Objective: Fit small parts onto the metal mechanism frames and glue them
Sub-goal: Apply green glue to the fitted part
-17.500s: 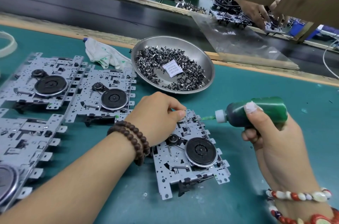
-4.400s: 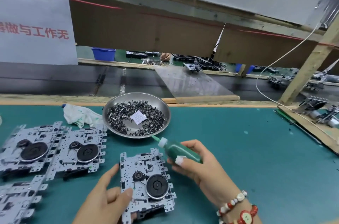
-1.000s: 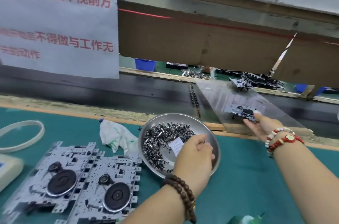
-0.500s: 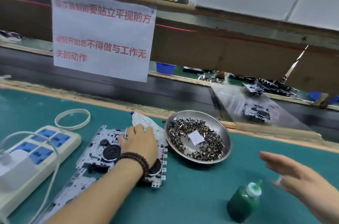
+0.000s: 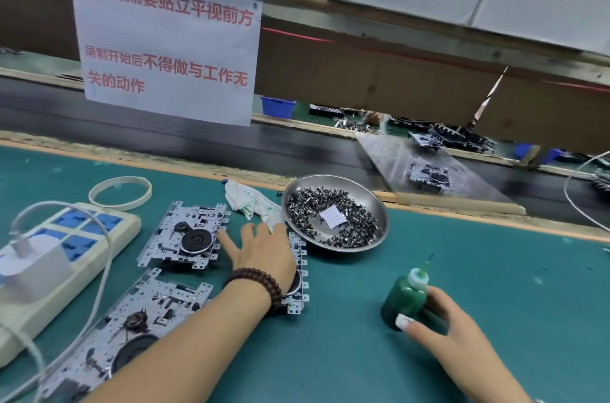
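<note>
My right grip wraps the green glue bottle, thumb across its near side and fingers curled behind it; the bottle stands upright on the tabletop with its thin nozzle pointing up. My left grip lies flat with fingers spread and straight, palm down on a metal frame whose notched right edge shows past the hand; the rest of that frame is hidden under the palm and wrist. A dark bead bracelet circles the left wrist.

Just left of the fingertips sits a second frame, black wheel facing up. A third frame lies nearer me, partly under my left forearm. Just beyond the left hand, a shallow steel dish holds a heap of small dark parts and a white paper slip. A crumpled white rag with green stains lies beside the dish, touching its left rim.

Further left are a cream power strip with blue sockets, a white plug in it with a cable, and a pale ring beyond it. Past the tabletop's far edge, a dark belt runs, and a clear sloped sheet carries another frame. A white sign with red characters hangs above.
</note>
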The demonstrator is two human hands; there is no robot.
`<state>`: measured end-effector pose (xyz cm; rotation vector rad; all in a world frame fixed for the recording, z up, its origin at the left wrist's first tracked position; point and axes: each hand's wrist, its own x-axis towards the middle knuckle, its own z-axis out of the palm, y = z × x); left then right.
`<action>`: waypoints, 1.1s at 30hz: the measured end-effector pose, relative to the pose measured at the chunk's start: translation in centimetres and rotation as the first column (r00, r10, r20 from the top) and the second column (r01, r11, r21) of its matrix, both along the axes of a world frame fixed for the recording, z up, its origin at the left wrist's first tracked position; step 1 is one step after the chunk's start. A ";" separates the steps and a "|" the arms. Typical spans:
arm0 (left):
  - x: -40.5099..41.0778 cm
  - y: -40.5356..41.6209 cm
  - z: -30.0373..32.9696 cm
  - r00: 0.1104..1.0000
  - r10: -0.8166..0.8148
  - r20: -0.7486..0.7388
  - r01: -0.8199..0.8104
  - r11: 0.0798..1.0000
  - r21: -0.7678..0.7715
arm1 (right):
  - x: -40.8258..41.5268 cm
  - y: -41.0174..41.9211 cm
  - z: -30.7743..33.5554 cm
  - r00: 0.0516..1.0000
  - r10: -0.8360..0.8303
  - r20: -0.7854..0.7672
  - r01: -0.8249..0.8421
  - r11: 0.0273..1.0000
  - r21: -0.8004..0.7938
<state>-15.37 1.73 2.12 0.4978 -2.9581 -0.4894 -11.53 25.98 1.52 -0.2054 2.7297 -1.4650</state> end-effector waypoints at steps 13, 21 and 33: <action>2.2 4.8 1.8 0.998 -0.049 0.031 0.029 0.886 0.463 | 0.8 -0.9 -0.7 0.998 0.015 -0.054 -0.017 0.999 -0.042; 4.3 1.8 0.2 0.994 -0.042 -0.100 0.087 0.855 0.512 | 0.5 -1.1 -0.5 0.996 -0.048 -0.073 0.018 0.931 -0.363; 3.6 0.5 -1.3 0.986 -0.162 -0.035 0.134 0.656 0.743 | -2.9 -1.0 2.0 0.984 -0.020 0.179 0.156 0.588 -0.794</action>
